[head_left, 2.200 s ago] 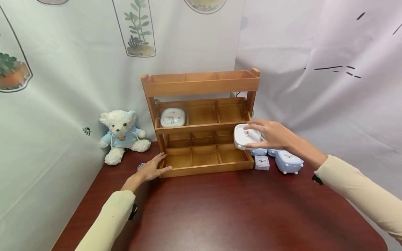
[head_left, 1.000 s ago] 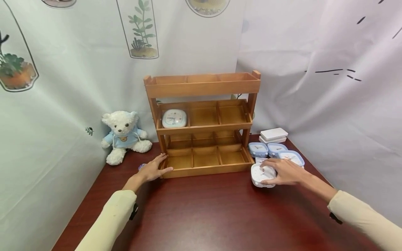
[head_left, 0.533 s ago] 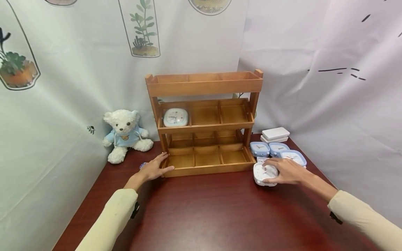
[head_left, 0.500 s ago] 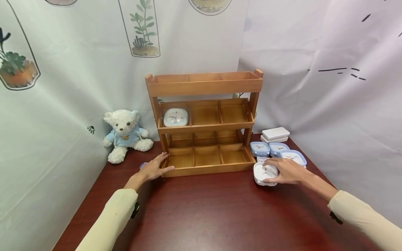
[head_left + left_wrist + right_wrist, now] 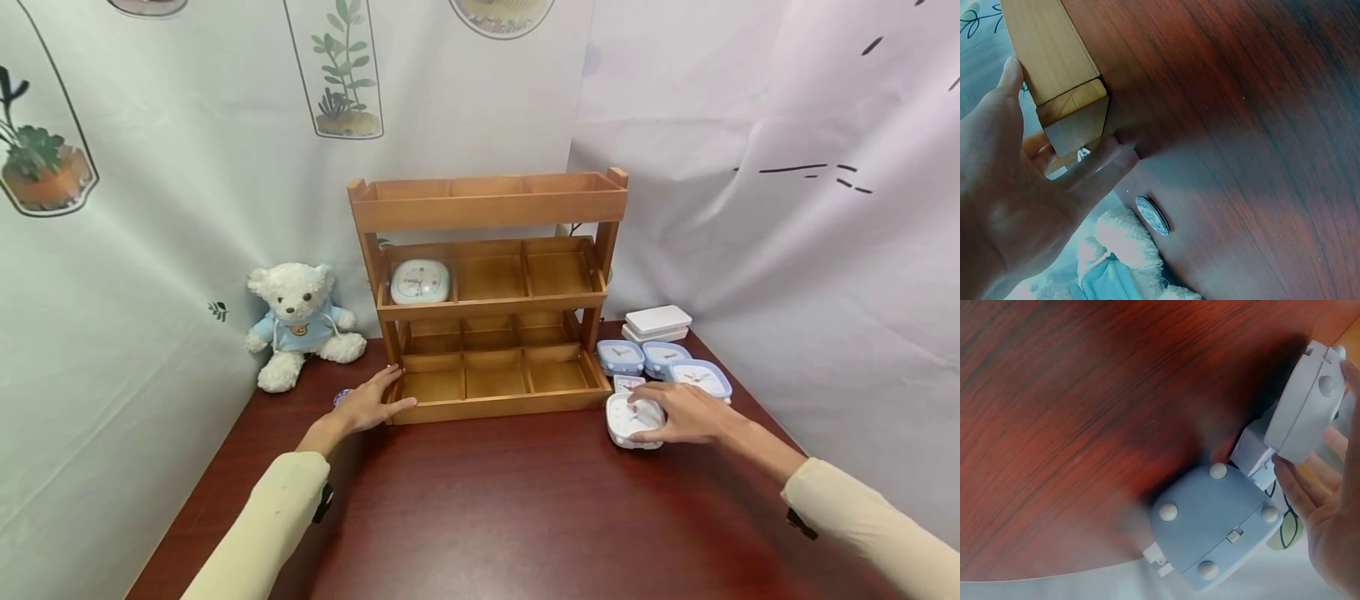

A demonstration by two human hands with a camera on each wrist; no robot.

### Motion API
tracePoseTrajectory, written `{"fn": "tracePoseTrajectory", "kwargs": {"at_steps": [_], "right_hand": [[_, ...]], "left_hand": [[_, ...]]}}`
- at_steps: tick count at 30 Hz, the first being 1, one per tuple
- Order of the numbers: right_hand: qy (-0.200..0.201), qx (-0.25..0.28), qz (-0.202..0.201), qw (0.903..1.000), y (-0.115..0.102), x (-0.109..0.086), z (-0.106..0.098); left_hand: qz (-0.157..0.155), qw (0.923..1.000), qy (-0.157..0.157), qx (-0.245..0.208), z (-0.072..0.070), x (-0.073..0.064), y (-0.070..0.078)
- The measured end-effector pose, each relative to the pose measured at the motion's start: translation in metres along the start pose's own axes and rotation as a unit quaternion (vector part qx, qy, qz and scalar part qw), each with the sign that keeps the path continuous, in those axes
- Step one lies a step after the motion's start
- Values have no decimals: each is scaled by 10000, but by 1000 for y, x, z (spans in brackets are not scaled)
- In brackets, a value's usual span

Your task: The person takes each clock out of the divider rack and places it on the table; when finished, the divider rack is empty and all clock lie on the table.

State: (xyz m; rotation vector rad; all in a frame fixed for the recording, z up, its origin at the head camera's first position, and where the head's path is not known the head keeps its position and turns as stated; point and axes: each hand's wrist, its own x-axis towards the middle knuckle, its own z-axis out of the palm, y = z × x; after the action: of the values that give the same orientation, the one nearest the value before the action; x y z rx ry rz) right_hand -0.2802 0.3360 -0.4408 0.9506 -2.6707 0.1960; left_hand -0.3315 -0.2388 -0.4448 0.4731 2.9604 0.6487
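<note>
My right hand [image 5: 686,412] holds a white alarm clock [image 5: 628,419] by its sides, face up, low over the table. In the right wrist view the fingers [image 5: 1297,487] reach along the clock [image 5: 1307,403]; whether it touches the table I cannot tell. Just behind it is a small square clock [image 5: 627,383], partly covered. My left hand [image 5: 362,404] rests against the lower left corner of a wooden tiered rack [image 5: 495,408], its thumb along the front board and fingers fairly straight at the side. A white clock [image 5: 420,282] leans in the middle tier's left compartment.
Several blue alarm clocks [image 5: 621,355] stand right of the rack, before two stacked white boxes [image 5: 657,320]. A white teddy bear [image 5: 288,325] in a blue top sits at left, near a small oval object [image 5: 1152,215]. Fabric walls border the dark red table [image 5: 510,508].
My right hand has brought the white alarm clock from in front of the rack down and rightward to the table's right side, then barely moved. The left hand keeps its place on the rack.
</note>
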Motion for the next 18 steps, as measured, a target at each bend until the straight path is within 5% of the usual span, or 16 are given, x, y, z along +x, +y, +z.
{"fn": "tracePoseTrajectory", "kwargs": {"at_steps": [18], "right_hand": [[-20,-83,-213,9997,5,0,1]], "left_hand": [[-20,10000,11,8,-1,0,0]]}}
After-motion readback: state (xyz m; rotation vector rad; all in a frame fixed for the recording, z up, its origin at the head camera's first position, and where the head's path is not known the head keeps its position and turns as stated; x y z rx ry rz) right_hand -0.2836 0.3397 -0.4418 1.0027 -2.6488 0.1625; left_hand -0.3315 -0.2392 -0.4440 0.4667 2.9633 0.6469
